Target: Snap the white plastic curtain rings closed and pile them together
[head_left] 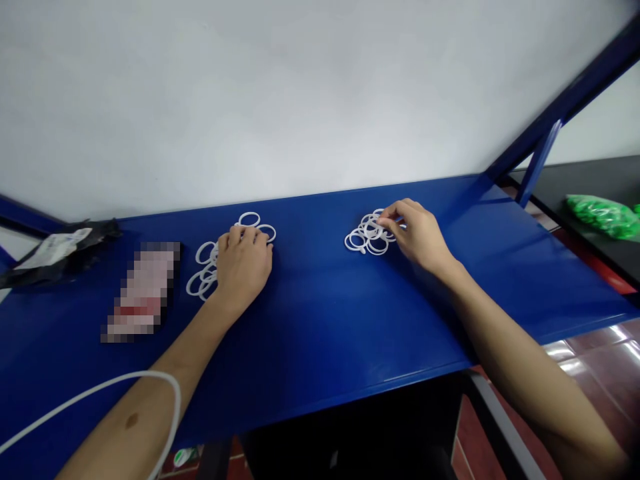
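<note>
On the blue table (320, 333) lie two groups of thin white rings. My left hand (244, 263) rests palm down over the left group of white rings (196, 283), its fingers a little apart and bent over them; what is under the palm is hidden. My right hand (417, 233) is at the right heap of white rings (356, 241). Its thumb and forefinger are pinched together on a white ring (373, 230) at the top of that heap. The rings in the heap overlap one another.
A phone-like slab (145, 287), blurred out, lies left of the rings. Behind it is a black plastic package (65, 250) with a white label. A white cable (100, 385) loops across my left forearm. At far right, a bag of green pieces (603, 215) sits on a dark surface.
</note>
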`<state>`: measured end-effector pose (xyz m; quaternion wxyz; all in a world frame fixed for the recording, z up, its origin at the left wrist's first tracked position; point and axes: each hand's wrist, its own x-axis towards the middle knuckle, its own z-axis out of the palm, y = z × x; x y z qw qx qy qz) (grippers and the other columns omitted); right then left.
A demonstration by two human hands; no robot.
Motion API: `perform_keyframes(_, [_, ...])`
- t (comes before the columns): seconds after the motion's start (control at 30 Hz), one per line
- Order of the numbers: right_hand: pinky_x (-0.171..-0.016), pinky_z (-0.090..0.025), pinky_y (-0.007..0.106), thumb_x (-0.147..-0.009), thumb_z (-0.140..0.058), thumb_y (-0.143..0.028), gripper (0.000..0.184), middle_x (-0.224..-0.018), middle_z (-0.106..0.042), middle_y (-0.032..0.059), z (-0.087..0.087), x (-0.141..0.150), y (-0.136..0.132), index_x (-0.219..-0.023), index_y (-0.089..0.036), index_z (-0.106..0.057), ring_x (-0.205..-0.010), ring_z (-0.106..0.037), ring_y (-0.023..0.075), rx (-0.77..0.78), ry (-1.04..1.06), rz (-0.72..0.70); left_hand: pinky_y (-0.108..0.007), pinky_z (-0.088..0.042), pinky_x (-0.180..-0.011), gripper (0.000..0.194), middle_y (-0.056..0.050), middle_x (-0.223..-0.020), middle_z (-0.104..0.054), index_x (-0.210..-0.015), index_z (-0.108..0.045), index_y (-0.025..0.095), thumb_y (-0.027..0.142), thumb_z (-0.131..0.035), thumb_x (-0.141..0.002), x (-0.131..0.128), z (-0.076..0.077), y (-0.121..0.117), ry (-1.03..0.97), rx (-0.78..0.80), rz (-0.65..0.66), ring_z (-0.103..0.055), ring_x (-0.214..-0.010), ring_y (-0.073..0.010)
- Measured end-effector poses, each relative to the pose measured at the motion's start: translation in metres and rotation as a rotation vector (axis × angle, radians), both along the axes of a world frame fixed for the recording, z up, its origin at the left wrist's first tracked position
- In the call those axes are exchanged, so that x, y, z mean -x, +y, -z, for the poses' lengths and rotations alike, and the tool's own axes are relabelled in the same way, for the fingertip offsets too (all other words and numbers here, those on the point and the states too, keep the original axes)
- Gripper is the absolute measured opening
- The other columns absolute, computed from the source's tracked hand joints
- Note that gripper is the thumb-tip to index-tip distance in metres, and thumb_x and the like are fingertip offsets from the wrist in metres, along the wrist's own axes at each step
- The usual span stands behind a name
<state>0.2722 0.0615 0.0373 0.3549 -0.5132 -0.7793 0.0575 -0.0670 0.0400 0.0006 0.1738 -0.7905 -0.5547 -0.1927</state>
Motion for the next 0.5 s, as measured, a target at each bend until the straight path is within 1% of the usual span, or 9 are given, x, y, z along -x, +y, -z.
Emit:
perform_keyframes(0.07, [-0.077, -0.047, 0.038, -0.093, -0.062, -0.030, 0.013, -0.088, -0.067, 0.0046, 0.001, -0.004, 0.002, -0.083, -0.022, -0.062, -0.082, -0.058, 0.0209, 0.007, -0.026, 0.018, -0.056, -0.043, -0.081, 0.026, -0.017, -0.091, -0.066, -0.087, -0.066, 0.017, 0.027, -0.044, -0.095, -0.001, -0.002, -0.001, -0.040, -0.016, 0.025, -0.053, -0.100, -0.0377])
perform_keyframes(0.17, [-0.080, -0.047, 0.041, -0.093, -0.062, -0.033, 0.015, -0.089, -0.067, 0.0058, 0.000, -0.008, 0.003, -0.083, -0.022, -0.063, -0.081, -0.058, 0.0218, 0.010, -0.079, 0.043, -0.053, -0.042, -0.083, 0.021, -0.015, -0.090, -0.066, -0.085, -0.064, 0.019, 0.027, -0.047, -0.095, -0.004, -0.005, -0.003, -0.056, -0.052, 0.037, -0.053, -0.100, -0.0354])
perform_keyframes(0.33, [-0.084, -0.047, 0.045, -0.094, -0.060, -0.033, 0.013, -0.089, -0.068, 0.0060, -0.003, -0.004, -0.002, -0.086, -0.023, -0.062, -0.084, -0.059, 0.0235, -0.080, -0.098, 0.074, -0.048, -0.042, -0.081, 0.012, -0.008, -0.082, -0.063, -0.088, -0.063, 0.021, 0.023, -0.051, -0.093, -0.015, -0.015, -0.009, -0.074, -0.191, 0.093, -0.055, -0.093, -0.0308])
perform_keyframes(0.43, [-0.085, -0.047, 0.044, -0.096, -0.058, -0.031, 0.014, -0.090, -0.069, 0.0059, -0.006, 0.008, -0.013, -0.087, -0.023, -0.062, -0.085, -0.059, 0.0232, -0.150, -0.072, 0.058, -0.046, -0.043, -0.080, 0.008, -0.006, -0.081, -0.064, -0.090, -0.063, 0.021, 0.021, -0.055, -0.092, -0.024, -0.022, -0.019, -0.082, -0.211, 0.204, -0.056, -0.090, -0.0284])
perform_keyframes(0.5, [-0.086, -0.047, 0.044, -0.098, -0.056, -0.030, 0.014, -0.091, -0.069, 0.0062, -0.009, 0.020, -0.024, -0.089, -0.022, -0.063, -0.087, -0.060, 0.0232, -0.164, -0.042, -0.021, -0.044, -0.045, -0.080, 0.008, -0.005, -0.083, -0.065, -0.092, -0.064, 0.021, 0.019, -0.056, -0.092, -0.032, -0.025, -0.027, -0.081, -0.172, 0.328, -0.057, -0.089, -0.0263])
